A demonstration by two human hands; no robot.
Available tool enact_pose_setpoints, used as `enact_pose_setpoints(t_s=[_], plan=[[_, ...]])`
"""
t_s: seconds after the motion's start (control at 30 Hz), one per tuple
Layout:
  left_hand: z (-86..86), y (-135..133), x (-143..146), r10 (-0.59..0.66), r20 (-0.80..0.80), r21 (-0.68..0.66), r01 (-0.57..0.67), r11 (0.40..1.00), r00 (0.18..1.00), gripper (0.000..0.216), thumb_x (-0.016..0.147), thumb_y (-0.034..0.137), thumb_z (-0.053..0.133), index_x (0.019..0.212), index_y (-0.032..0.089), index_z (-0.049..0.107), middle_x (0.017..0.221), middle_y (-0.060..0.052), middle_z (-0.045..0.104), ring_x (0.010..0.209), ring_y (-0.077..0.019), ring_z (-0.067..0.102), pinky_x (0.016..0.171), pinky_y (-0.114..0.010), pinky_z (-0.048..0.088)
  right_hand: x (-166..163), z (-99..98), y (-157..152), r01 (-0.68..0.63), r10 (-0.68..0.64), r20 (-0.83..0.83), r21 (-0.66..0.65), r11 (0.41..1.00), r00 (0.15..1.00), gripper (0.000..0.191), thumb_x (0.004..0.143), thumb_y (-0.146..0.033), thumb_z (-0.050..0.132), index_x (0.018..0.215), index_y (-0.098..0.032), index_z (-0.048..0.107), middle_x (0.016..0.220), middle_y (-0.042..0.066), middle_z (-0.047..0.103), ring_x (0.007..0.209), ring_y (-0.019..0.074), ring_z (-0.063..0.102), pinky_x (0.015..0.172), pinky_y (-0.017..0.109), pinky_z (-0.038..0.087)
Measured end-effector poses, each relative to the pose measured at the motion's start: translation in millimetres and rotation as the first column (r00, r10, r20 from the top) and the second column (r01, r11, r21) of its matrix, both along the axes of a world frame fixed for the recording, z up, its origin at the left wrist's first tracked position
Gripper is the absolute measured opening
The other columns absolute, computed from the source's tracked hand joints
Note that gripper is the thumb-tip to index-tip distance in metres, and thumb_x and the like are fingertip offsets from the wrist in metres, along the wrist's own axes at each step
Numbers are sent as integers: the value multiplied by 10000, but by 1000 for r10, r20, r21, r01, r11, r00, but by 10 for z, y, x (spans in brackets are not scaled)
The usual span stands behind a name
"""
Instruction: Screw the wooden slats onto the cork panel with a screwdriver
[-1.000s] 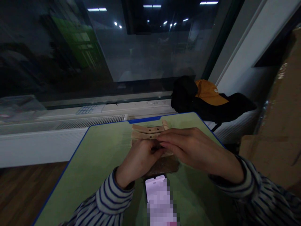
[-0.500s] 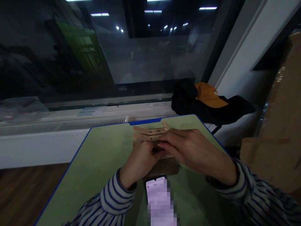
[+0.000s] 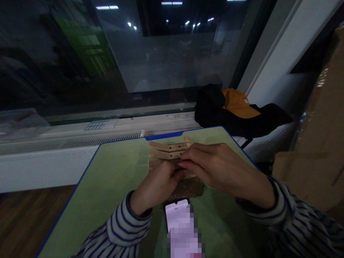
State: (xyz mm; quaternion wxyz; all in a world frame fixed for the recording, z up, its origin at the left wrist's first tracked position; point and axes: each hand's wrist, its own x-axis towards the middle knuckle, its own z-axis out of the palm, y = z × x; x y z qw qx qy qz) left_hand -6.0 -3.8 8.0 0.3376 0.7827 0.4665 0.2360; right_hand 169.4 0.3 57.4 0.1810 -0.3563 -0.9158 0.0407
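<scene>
Prob. an office at night: big window (image 3: 161, 61) beyond the fingers (image 3: 194, 158) reflects ceiling strip lights (image 3: 172, 3); radiator (image 3: 102, 139) under sill, cardboard boxes (image 3: 322, 136) to their right.

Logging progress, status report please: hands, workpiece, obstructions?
Left hand, right hand both on wooden slats, grip hidden. Slats over green mat. Phone near wrists, not blocking.

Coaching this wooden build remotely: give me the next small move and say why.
Likely steady the wooden assembly with the left hand and press the near slat home with the right hand: both hands meet there, while the two far slats lie parallel.
</scene>
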Motion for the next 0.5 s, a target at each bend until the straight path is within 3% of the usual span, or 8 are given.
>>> enact_pose_setpoints(t_s=[0.33,0.5], plan=[[-13,1,27,115,15,52,-116,992,993,172,810,257,572,928,194,681,943,-37,718,810,-211,652,708,-304,468,-17,-6,-11,-6,7,-27,28,1000,1000,217,912,-288,456,995,-170,618,943,76,665,847,177,623,735,296,471],[8,-1,26,93,51,31,-95,995,994,147,809,218,569,890,200,689,920,-18,724,824,-204,653,711,-292,470,37,4,-18,-69,66,-64,-39,997,996,316,903,-251,468,1216,-237,513,1195,39,602,1040,196,575,857,347,465]])
